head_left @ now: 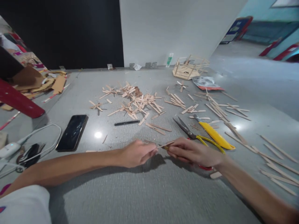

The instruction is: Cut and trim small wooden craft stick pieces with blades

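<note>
A thin wooden craft stick (pixel 165 145) is held between my two hands, just above the floor. My left hand (pixel 139 152) pinches its left end with the fingers closed. At the other end, my right hand (pixel 192 151) is closed around it, and a small dark piece shows by the fingertips, too hidden to name. A red handle (pixel 205 168) peeks out beneath my right wrist; whether I grip it cannot be told. Just past my right hand lie yellow-handled scissors (pixel 190 132) and a yellow utility knife (pixel 215 135).
Beyond my hands is a pile of craft sticks (pixel 142 101), with a black pen (pixel 126 123) before it. More sticks (pixel 277 165) lie at right. A phone (pixel 72 133) and white cable (pixel 54 126) are left. A stick frame (pixel 187 71) and glue tube (pixel 169 60) stand at the back.
</note>
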The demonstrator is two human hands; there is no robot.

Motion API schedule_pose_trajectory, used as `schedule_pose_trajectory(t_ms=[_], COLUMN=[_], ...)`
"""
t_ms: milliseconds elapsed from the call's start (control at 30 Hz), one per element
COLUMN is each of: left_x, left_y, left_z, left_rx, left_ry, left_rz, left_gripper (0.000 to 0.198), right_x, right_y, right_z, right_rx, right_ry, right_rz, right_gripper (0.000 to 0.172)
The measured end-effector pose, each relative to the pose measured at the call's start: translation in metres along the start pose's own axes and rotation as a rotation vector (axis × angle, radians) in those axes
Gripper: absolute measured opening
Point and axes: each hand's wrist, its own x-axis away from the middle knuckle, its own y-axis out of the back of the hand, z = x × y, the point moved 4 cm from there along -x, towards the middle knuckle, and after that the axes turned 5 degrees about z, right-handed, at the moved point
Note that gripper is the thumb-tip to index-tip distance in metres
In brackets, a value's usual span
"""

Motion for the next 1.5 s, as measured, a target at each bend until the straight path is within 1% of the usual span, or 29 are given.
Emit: schedule_pose_trajectory(t_ms=[33,67,100,133,200,233,300,333,367,400,433,533,567,700,800,933,1100,1200,1267,1333,1400,1500], left_x=[0.000,0.000,0.000,0.000,0.001,0.002,0.002,0.001,0.001,0.000,0.000,-0.002,-0.002,-0.002,-0.001,-0.001,0.000,0.002,0.003,0.004,0.004,0.004], left_y=[-0.001,-0.001,-0.001,-0.001,0.000,0.000,0.001,0.002,0.004,0.005,0.007,0.010,0.011,0.011,0.010,0.010,0.010,0.008,0.005,0.002,0.000,0.000], left_z=[0.000,0.000,0.002,0.004,0.007,0.008,0.008,0.007,0.006,0.005,0.005,0.006,0.007,0.006,0.003,0.003,0.005,0.006,0.006,0.004,0.001,0.000], left_rx=[-0.002,-0.006,-0.008,-0.009,-0.019,-0.023,-0.027,-0.021,-0.007,0.012,0.038,0.168,0.216,0.314,0.300,0.278,0.238,0.075,-0.080,-0.208,-0.263,-0.258], left_ry=[-0.008,-0.002,0.017,0.046,0.107,0.130,0.159,0.169,0.181,0.197,0.212,0.249,0.258,0.243,0.219,0.234,0.230,0.201,0.170,0.136,0.115,0.150], left_rz=[0.010,0.004,-0.019,-0.048,-0.105,-0.124,-0.157,-0.172,-0.190,-0.206,-0.224,-0.266,-0.273,-0.264,-0.239,-0.231,-0.239,-0.269,-0.287,-0.292,-0.300,-0.324], left_gripper=[0.026,0.027,0.028,0.030,0.032,0.033,0.036,0.038,0.040,0.043,0.046,0.052,0.052,0.048,0.044,0.043,0.042,0.038,0.036,0.037,0.040,0.038], right_x=[0.001,0.001,0.000,-0.002,-0.009,-0.013,-0.014,-0.014,-0.013,-0.013,-0.012,-0.005,-0.001,0.012,0.016,0.016,0.017,0.017,0.015,0.013,0.012,0.014], right_y=[0.005,0.007,0.005,-0.001,-0.021,-0.032,-0.045,-0.048,-0.050,-0.051,-0.051,-0.048,-0.048,-0.053,-0.058,-0.057,-0.051,-0.049,-0.050,-0.050,-0.047,-0.036], right_z=[-0.001,-0.002,-0.003,-0.004,-0.005,-0.006,-0.005,-0.002,0.001,0.005,0.009,0.019,0.021,0.018,0.009,0.003,-0.003,-0.005,-0.003,-0.002,-0.002,-0.001], right_rx=[-0.019,-0.053,-0.091,-0.123,-0.165,-0.182,-0.191,-0.175,-0.169,-0.179,-0.216,-0.388,-0.415,-0.391,-0.376,-0.379,-0.413,-0.488,-0.513,-0.495,-0.428,-0.303], right_ry=[-0.009,-0.019,-0.025,-0.030,-0.030,-0.029,-0.003,0.017,0.039,0.062,0.076,0.080,0.080,0.062,0.015,-0.020,-0.034,-0.024,0.003,-0.004,-0.029,0.011], right_rz=[0.025,0.007,-0.022,-0.060,-0.177,-0.266,-0.519,-0.606,-0.646,-0.634,-0.584,-0.388,-0.347,-0.278,-0.263,-0.239,-0.293,-0.297,-0.258,-0.227,-0.273,-0.419], right_gripper=[0.049,0.049,0.050,0.050,0.050,0.050,0.050,0.050,0.050,0.049,0.048,0.047,0.047,0.049,0.052,0.056,0.056,0.053,0.050,0.048,0.046,0.044])
